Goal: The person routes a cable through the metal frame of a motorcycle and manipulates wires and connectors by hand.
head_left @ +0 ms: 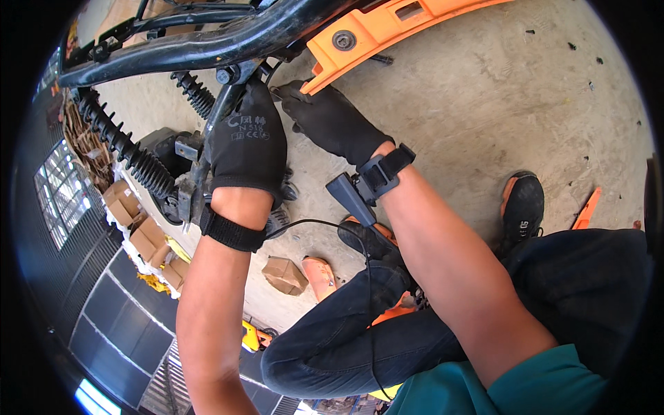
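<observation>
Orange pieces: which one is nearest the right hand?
The long panel at top, its tip overlapping the right hand in view; the other pieces lie apart, lower down.

Pale grey print is running in three short rows across the back of the left hand's (247, 149) black knit work glove (249, 166), just behind the fingers: an emblem beside characters on top, letters with digits in the middle, small symbols below. Well to the lower right of the right hand's (332, 121) fingers, a black sneaker (520, 197) is showing small white lettering.
</observation>
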Action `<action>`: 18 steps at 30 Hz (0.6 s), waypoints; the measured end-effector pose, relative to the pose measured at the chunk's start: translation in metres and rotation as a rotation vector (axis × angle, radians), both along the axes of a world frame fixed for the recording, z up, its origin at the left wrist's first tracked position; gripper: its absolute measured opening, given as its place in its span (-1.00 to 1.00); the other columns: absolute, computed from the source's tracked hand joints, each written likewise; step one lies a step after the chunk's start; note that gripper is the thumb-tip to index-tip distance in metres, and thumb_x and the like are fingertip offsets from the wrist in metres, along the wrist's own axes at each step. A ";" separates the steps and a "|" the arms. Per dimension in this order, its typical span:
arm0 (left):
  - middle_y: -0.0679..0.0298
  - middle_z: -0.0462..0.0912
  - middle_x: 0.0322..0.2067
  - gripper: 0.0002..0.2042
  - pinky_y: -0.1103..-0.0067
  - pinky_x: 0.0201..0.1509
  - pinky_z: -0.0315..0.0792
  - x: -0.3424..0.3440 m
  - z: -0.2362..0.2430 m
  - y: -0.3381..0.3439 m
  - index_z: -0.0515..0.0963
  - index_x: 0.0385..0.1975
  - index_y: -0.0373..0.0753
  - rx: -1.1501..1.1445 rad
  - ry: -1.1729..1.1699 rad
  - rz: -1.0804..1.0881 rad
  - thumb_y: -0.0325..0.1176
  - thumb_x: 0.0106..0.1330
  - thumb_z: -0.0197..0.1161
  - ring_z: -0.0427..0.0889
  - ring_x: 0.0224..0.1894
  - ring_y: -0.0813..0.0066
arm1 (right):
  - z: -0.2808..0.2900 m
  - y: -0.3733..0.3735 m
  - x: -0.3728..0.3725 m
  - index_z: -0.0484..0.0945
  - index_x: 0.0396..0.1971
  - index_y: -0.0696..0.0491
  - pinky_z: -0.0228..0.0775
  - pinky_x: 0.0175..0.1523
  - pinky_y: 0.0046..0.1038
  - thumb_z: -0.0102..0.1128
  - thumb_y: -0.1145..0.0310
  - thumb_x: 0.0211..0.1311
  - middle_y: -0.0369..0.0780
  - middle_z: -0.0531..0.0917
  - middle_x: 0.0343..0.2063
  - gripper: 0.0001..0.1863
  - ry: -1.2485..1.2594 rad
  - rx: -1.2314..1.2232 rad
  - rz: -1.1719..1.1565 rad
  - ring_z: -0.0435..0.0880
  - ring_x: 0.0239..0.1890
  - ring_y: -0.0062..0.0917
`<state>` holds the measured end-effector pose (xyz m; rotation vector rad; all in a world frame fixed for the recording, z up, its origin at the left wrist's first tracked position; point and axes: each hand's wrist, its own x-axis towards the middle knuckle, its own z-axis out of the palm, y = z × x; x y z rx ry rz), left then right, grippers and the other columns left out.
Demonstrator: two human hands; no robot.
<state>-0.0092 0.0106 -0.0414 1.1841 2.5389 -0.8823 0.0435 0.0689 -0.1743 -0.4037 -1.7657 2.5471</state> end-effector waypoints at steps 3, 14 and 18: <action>0.06 0.64 -0.39 -0.77 0.40 -0.39 0.53 -0.001 0.002 0.001 0.43 -0.15 -0.36 -0.019 0.016 -0.002 -0.47 0.20 0.03 0.67 -0.43 0.20 | -0.001 -0.002 -0.011 0.53 -0.05 0.17 0.49 -0.19 -0.55 0.05 0.34 0.30 -0.19 0.63 -0.30 -0.70 0.061 0.052 -0.051 0.61 -0.32 -0.61; 0.00 0.64 -0.53 -0.58 0.34 -0.37 0.53 0.000 0.003 0.001 0.28 0.09 -0.40 0.005 -0.029 0.023 -0.51 0.19 0.02 0.67 -0.43 0.10 | -0.009 -0.018 -0.016 0.53 -0.11 0.12 0.50 -0.20 -0.56 0.07 0.33 0.34 -0.27 0.63 -0.24 -0.77 -0.064 -0.472 -0.120 0.59 -0.24 -0.64; -0.02 0.63 -0.53 -0.64 0.34 -0.35 0.53 -0.003 -0.001 -0.001 0.32 0.02 -0.38 0.025 -0.034 -0.016 -0.52 0.18 0.03 0.67 -0.39 0.11 | -0.031 -0.040 -0.026 0.51 -0.12 0.13 0.45 -0.10 -0.52 0.04 0.32 0.35 -0.28 0.62 -0.25 -0.77 0.092 -0.165 -0.175 0.57 -0.23 -0.63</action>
